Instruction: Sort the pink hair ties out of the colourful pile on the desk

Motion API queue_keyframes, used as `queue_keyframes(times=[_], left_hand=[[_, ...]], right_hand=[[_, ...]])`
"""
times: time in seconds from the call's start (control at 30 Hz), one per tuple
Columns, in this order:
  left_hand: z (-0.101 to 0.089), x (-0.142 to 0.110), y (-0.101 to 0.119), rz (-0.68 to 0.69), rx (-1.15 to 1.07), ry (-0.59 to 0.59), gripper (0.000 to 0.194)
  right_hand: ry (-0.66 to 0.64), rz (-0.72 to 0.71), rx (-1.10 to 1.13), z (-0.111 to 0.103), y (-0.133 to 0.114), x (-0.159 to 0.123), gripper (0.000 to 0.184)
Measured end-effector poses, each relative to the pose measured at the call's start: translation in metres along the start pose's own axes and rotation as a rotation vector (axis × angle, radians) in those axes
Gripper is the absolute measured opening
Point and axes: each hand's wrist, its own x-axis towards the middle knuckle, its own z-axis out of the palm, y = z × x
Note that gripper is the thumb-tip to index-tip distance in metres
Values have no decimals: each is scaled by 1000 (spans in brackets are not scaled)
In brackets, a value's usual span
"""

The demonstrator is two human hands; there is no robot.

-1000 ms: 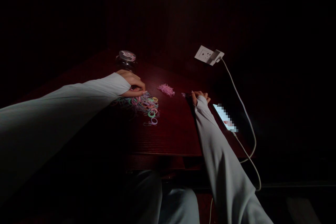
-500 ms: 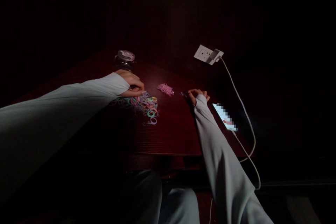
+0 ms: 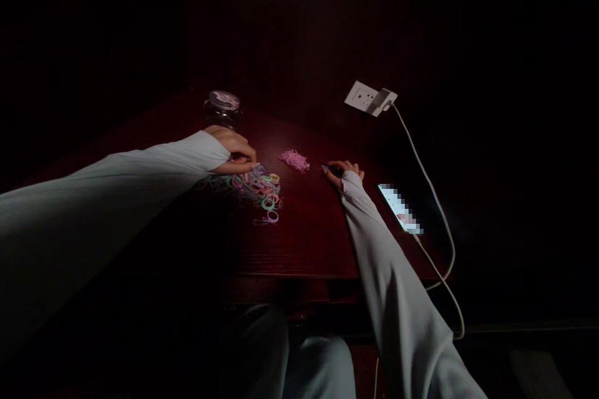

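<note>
My left hand (image 3: 234,148) reaches over a loose pile of small coloured hair ties (image 3: 266,187), thumb and forefinger pinched together at its upper edge. What lies between those fingertips is too small to make out. Right of the pile is a separate heap of pink hair ties (image 3: 294,161). My right hand (image 3: 345,172) rests low over the dark red table (image 3: 304,237), just right of the pink heap and apart from it. Its thumb and forefinger come together in a pinch, and whatever they hold is hidden in the dimness.
Behind my left hand stands a clear jar (image 3: 223,106) with a printed lid. A lit phone (image 3: 399,209) lies right of my right forearm, its white cable (image 3: 428,174) running to a charger in the wall socket (image 3: 364,97). The surroundings are very dark.
My right hand has shifted slightly left, toward the pink heap, and the purple bit seen at its fingertips no longer shows clearly. My left hand has hardly moved.
</note>
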Motion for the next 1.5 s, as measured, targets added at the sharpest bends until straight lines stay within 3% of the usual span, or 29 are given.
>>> queue_keyframes(times=[0.1, 0.43, 0.53, 0.67, 0.77, 0.87, 0.97, 1.2, 1.37, 1.5], left_hand=[[-2, 1, -2, 13, -4, -76, 39], [-5, -1, 5, 12, -22, -43, 32], [-4, -2, 6, 19, -23, -10, 34], [2, -3, -2, 12, -6, 45, 37], [4, -2, -7, -3, 37, 114, 36], [-1, -2, -5, -47, 145, 185, 41], [-10, -2, 2, -24, 197, 214, 45], [-7, -2, 3, -65, 275, 365, 38], [-8, -4, -2, -209, 238, 378, 22], [-13, -6, -10, -337, 251, 362, 22]], right_hand=[[0, 11, 8, -2, -7, -1, 42], [20, 31, 28, -1, -14, 0, 29], [124, 42, 79, -2, -17, 3, 30], [349, -16, 203, 0, -50, 3, 35], [391, -224, 211, 7, -92, -3, 40], [348, -375, 204, 14, -130, -8, 41], [256, -419, 249, 16, -149, -12, 43], [97, -644, 307, 11, -147, -27, 25], [134, -631, 315, 5, -144, -28, 26], [159, -654, 300, 4, -142, -26, 29]])
